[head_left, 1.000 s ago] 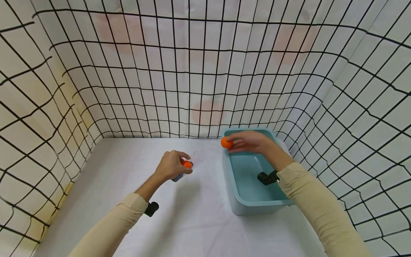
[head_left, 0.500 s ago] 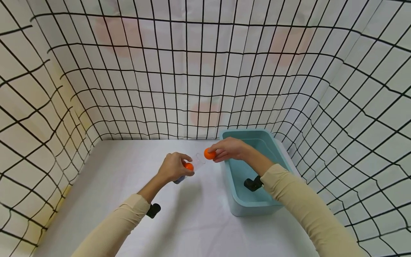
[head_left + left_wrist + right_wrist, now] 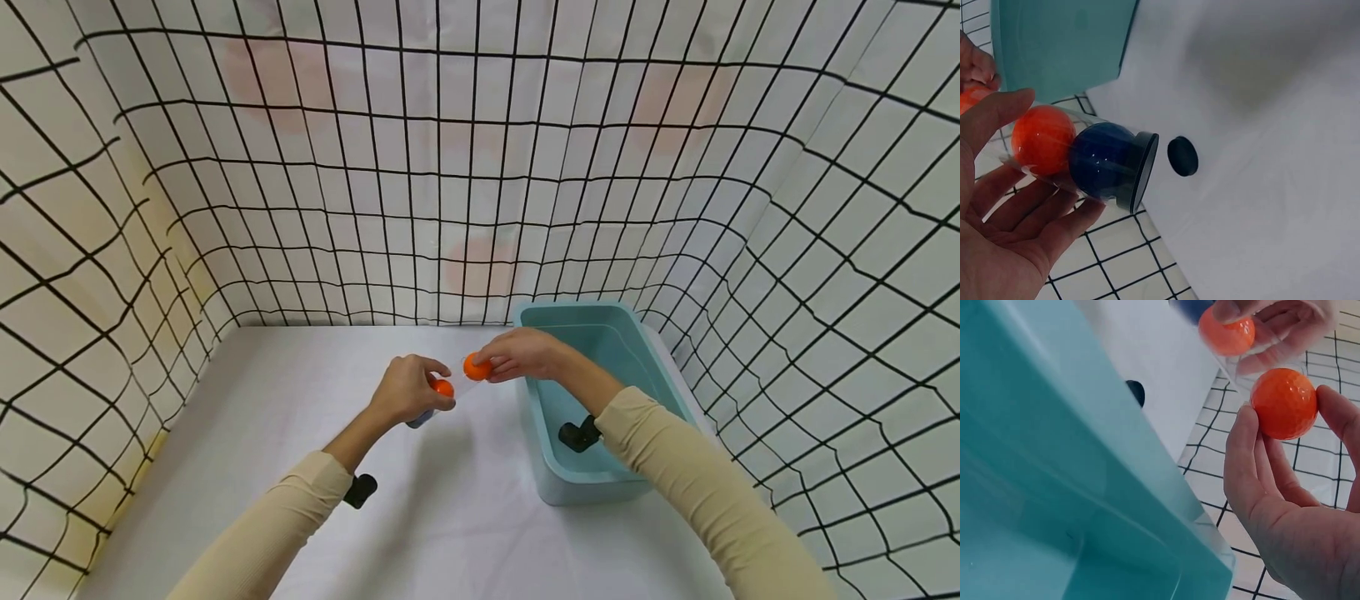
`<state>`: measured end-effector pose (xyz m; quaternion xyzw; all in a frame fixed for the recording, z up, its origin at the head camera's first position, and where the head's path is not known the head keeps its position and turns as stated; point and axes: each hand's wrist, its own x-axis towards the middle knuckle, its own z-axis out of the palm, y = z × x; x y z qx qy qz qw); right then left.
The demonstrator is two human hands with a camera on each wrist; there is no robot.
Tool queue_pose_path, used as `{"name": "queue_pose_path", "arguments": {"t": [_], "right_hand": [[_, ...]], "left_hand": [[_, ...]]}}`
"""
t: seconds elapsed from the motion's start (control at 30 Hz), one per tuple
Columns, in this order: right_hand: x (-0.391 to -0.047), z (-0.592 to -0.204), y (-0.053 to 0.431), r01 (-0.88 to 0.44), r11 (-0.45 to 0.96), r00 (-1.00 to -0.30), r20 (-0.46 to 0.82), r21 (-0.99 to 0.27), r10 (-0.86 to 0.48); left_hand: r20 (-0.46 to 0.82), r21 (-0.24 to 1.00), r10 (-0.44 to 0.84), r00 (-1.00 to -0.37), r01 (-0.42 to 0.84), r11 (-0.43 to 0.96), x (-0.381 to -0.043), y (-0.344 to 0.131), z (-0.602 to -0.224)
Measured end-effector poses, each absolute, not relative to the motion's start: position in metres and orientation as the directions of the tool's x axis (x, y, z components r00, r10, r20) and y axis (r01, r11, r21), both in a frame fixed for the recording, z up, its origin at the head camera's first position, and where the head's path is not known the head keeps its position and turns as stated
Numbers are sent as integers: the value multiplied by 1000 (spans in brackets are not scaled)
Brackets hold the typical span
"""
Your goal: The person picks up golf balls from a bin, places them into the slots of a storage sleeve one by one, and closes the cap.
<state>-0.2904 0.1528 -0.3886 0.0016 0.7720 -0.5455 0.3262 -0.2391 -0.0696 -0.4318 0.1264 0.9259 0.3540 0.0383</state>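
Note:
My left hand [image 3: 406,390] grips a clear plastic tube [image 3: 1100,122] with a dark end cap [image 3: 1139,172]. Inside it, a dark blue ball [image 3: 1100,159] sits against the cap and an orange ball [image 3: 1043,140] lies beside the blue one. The tube is tilted, its open end toward my right hand. Between thumb and fingers, my right hand [image 3: 523,354] pinches a second orange golf ball [image 3: 1284,404] right at that open end. In the right wrist view the ball's dimples show.
A light teal plastic bin [image 3: 536,425] stands on the right of the white-covered table [image 3: 300,517], under my right forearm. A small dark round cap [image 3: 1182,156] lies on the cloth. Black wire mesh [image 3: 450,200] encloses the back and sides.
My right hand has moved left from over the bin, carrying the orange golf ball to the tube's open end. The left hand has stayed nearly still with the tube.

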Motion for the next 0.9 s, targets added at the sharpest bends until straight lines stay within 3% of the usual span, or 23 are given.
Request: {"name": "queue_pose_path", "arguments": {"t": [0.9], "right_hand": [[-293, -389, 146, 347, 405, -777, -501, -846, -381]], "left_hand": [[36, 651, 233, -972, 200, 732, -236, -88, -430]]}}
